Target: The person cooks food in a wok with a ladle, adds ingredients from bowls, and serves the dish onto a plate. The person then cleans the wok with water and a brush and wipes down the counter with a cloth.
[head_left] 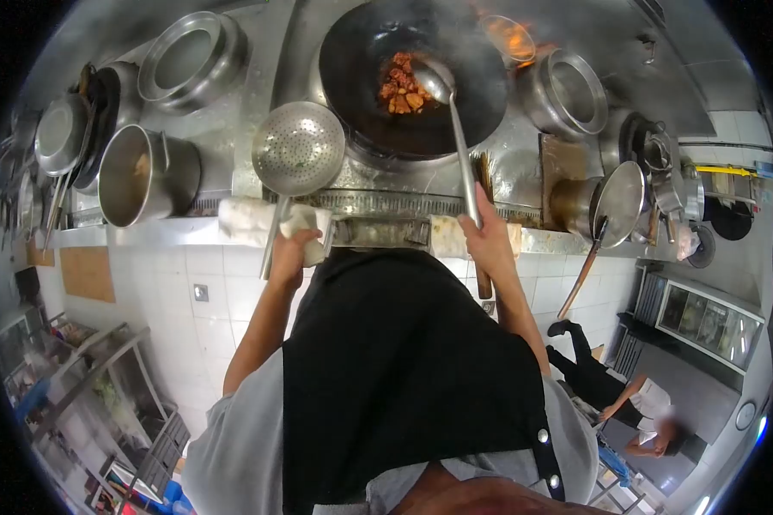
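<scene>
My right hand (pixel 489 239) is wrapped around the long handle of a metal ladle (pixel 462 146). The ladle's bowl rests inside a large black wok (pixel 352 94), against browned, reddish chunks of food (pixel 401 83). Closed on a folded whitish cloth (pixel 316 246), my left hand (pixel 291 254) is at the stove's front edge. A perforated metal strainer (pixel 298 148) lies left of the wok, and its handle passes right beside my left hand. Whether those fingers also touch the handle, I cannot tell.
Flames (pixel 511 39) burn behind the wok's right side. A tall pot (pixel 137 176) and stacked metal bowls (pixel 180 64) stand left. At right are more bowls (pixel 573 90) and a pan (pixel 620 203) with its handle jutting past the edge. Another person (pixel 636 399) is behind me, right.
</scene>
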The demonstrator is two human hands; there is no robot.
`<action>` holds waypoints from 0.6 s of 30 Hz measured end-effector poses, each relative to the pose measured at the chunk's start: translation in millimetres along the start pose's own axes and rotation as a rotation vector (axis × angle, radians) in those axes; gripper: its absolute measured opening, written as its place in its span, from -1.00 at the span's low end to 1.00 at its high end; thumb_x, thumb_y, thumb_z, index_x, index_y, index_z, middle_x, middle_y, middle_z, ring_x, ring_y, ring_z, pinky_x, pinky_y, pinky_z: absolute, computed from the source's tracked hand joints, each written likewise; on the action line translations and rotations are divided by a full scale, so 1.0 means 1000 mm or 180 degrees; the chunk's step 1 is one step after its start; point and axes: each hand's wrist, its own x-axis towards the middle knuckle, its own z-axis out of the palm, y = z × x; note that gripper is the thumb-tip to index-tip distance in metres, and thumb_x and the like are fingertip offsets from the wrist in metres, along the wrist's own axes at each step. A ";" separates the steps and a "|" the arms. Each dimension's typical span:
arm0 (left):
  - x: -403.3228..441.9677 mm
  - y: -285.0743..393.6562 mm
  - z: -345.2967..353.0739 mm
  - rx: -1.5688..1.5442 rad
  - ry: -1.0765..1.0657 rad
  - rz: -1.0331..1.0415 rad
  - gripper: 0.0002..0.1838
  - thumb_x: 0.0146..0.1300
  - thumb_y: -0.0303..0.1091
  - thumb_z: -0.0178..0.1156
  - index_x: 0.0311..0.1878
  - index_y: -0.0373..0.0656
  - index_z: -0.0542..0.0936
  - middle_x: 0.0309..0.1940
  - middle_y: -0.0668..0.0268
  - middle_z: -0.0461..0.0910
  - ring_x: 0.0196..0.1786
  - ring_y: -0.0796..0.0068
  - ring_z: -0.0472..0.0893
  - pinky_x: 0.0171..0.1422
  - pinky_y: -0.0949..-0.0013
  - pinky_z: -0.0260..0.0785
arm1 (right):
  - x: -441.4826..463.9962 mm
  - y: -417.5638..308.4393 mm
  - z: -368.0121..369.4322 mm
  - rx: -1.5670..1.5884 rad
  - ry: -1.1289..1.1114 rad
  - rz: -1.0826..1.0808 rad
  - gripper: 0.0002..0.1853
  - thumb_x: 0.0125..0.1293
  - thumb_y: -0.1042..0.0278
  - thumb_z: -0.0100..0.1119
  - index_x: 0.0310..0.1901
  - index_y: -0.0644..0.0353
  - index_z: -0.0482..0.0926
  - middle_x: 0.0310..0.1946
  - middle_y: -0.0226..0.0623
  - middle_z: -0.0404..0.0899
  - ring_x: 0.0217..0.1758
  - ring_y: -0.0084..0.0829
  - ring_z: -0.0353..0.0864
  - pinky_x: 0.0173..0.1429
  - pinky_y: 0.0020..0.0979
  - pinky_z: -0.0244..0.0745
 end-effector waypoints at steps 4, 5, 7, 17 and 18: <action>0.002 -0.006 -0.011 -0.0094 0.0175 -0.0028 -0.63 0.22 -0.44 0.30 0.09 -0.35 0.62 -0.18 0.19 0.68 -0.21 0.34 0.67 -0.21 0.30 0.56 | -0.002 -0.028 -0.002 0.0267 0.0031 0.0147 -0.25 0.45 0.33 0.33 0.62 0.20 0.28 -0.02 0.09 0.64 -0.08 -0.20 0.64 0.12 -0.26 0.56; 0.002 -0.004 -0.010 -0.0051 0.0175 0.0004 -0.64 0.24 -0.42 0.30 0.09 -0.34 0.62 -0.20 0.18 0.68 -0.24 0.34 0.68 -0.24 0.31 0.56 | -0.001 -0.031 0.001 0.0285 0.0001 0.0184 -0.25 0.45 0.33 0.32 0.61 0.22 0.28 0.04 0.13 0.67 -0.04 -0.20 0.67 0.15 -0.27 0.57; -0.004 0.006 -0.009 0.0039 0.0173 0.0085 -0.66 0.28 -0.37 0.29 0.08 -0.33 0.62 -0.22 0.17 0.69 -0.31 0.33 0.69 -0.30 0.32 0.55 | 0.003 -0.017 0.013 -0.0110 -0.0122 -0.0017 -0.26 0.45 0.35 0.31 0.60 0.28 0.27 0.27 0.26 0.61 0.18 -0.19 0.71 0.24 -0.30 0.56; -0.034 0.041 -0.015 0.0123 0.0167 0.0337 -0.69 0.30 -0.36 0.28 0.05 -0.32 0.65 -0.34 0.17 0.70 -0.35 0.33 0.69 -0.30 0.30 0.57 | 0.003 -0.030 0.002 0.0438 0.0059 0.0076 -0.28 0.44 0.32 0.33 0.57 0.25 0.32 0.16 0.21 0.68 0.12 -0.16 0.74 0.21 -0.30 0.57; -0.036 0.041 -0.016 0.0136 0.0084 0.0369 -0.69 0.31 -0.34 0.29 0.04 -0.31 0.66 -0.33 0.17 0.71 -0.35 0.33 0.69 -0.29 0.29 0.57 | -0.002 -0.032 0.003 0.0552 0.0064 0.0128 -0.29 0.47 0.30 0.31 0.58 0.25 0.30 0.23 0.24 0.65 0.18 -0.12 0.73 0.23 -0.28 0.57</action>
